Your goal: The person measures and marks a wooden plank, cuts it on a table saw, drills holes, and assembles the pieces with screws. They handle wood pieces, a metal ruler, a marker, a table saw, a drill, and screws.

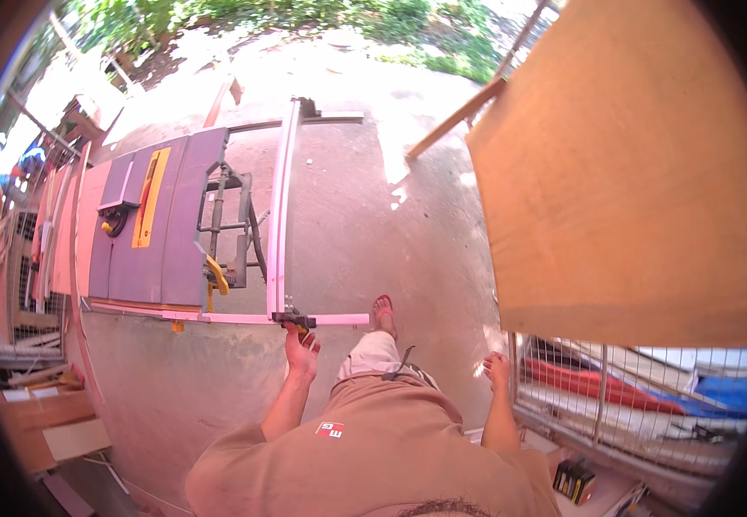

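A table saw [188,198] stands ahead on the left, with a grey top, a yellow insert and a black mitre gauge [115,215]. Its long pale rip fence [285,207] lies out on the rails, to the right of the table top. At the near end of the fence is a black clamp [293,321]. My left hand [303,349] reaches up to this clamp and grips it from below, its fingertips partly hidden by it. Beside my body, on the right, my right hand [497,369] hangs with loosely bent fingers and nothing in it.
A large wooden sheet [623,189] fills the right side. Below it, a wire mesh fence [606,388] has boards and red and blue sheeting behind it. Timber pieces [50,414] lie at the left. A wooden bar [458,119] juts out at the sheet's far corner.
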A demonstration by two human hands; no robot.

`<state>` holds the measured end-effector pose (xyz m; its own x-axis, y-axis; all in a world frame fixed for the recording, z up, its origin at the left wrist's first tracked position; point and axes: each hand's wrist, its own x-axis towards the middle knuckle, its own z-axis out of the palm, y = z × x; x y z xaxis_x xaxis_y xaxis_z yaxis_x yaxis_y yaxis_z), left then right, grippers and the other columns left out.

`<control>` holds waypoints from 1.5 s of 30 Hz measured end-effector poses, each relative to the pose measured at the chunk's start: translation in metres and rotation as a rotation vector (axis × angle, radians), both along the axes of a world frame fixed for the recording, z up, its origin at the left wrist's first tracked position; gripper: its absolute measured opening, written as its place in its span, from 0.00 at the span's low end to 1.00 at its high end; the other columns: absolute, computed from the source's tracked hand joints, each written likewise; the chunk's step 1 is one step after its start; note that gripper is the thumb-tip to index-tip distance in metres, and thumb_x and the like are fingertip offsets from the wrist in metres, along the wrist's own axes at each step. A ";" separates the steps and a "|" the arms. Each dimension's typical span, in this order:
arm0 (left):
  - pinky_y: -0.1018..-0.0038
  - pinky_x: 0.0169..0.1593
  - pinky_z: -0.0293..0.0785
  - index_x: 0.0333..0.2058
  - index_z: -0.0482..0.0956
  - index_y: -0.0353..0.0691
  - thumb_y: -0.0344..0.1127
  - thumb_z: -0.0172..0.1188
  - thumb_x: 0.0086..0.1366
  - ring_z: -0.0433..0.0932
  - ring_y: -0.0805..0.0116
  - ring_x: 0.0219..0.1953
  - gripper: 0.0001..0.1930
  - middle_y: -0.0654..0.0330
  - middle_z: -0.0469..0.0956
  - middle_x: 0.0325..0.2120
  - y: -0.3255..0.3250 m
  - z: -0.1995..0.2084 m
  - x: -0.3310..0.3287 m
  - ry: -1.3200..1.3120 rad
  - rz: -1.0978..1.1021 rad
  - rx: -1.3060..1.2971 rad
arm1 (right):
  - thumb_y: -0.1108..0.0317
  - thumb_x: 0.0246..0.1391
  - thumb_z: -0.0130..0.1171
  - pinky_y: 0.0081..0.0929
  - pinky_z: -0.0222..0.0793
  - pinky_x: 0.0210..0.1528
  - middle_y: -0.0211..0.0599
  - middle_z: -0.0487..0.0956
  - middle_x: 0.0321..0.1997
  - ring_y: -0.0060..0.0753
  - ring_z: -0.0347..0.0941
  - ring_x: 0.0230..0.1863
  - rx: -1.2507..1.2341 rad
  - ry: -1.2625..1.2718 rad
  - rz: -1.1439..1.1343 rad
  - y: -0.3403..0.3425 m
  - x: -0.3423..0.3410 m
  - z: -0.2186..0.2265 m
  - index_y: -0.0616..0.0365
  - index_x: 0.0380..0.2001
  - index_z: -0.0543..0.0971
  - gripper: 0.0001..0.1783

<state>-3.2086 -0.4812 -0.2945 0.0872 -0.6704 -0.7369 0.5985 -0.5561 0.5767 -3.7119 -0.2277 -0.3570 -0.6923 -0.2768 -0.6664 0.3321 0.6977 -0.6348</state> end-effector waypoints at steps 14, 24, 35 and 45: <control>0.62 0.47 0.74 0.47 0.70 0.48 0.77 0.63 0.62 0.78 0.70 0.44 0.37 0.67 0.78 0.43 -0.002 0.012 -0.078 -0.233 0.472 -0.012 | 0.54 0.72 0.60 0.31 0.78 0.45 0.33 0.85 0.48 0.29 0.82 0.47 -0.298 -0.017 0.941 -0.545 -0.007 0.045 0.52 0.54 0.77 0.16; 0.64 0.50 0.73 0.47 0.72 0.49 0.64 0.72 0.62 0.77 0.71 0.45 0.30 0.68 0.78 0.40 -0.016 0.028 -0.102 -0.441 0.845 0.220 | 0.55 0.71 0.60 0.34 0.77 0.48 0.40 0.84 0.49 0.34 0.80 0.49 -0.831 0.056 1.208 -0.877 0.150 0.144 0.61 0.54 0.78 0.21; 0.64 0.52 0.72 0.52 0.80 0.51 0.73 0.62 0.65 0.78 0.70 0.47 0.33 0.67 0.81 0.44 -0.037 0.030 -0.140 -0.421 1.198 0.281 | 0.29 0.64 0.57 0.43 0.76 0.48 0.42 0.80 0.54 0.43 0.78 0.50 -0.450 -0.046 2.029 -0.975 0.203 0.107 0.54 0.66 0.75 0.43; 0.65 0.55 0.73 0.60 0.80 0.48 0.76 0.61 0.64 0.77 0.65 0.52 0.41 0.63 0.81 0.50 -0.043 0.011 -0.146 -0.434 1.356 0.250 | 0.16 0.51 0.59 0.37 0.72 0.40 0.42 0.80 0.34 0.37 0.78 0.36 -0.228 0.011 1.829 -0.989 0.221 0.080 0.64 0.44 0.80 0.52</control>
<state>-3.3549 -0.5241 -0.2838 0.7822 0.2488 -0.5712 0.5434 0.1758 0.8208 -3.4908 -1.2170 -0.2767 0.5371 -0.6714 -0.5106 -0.6553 0.0491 -0.7538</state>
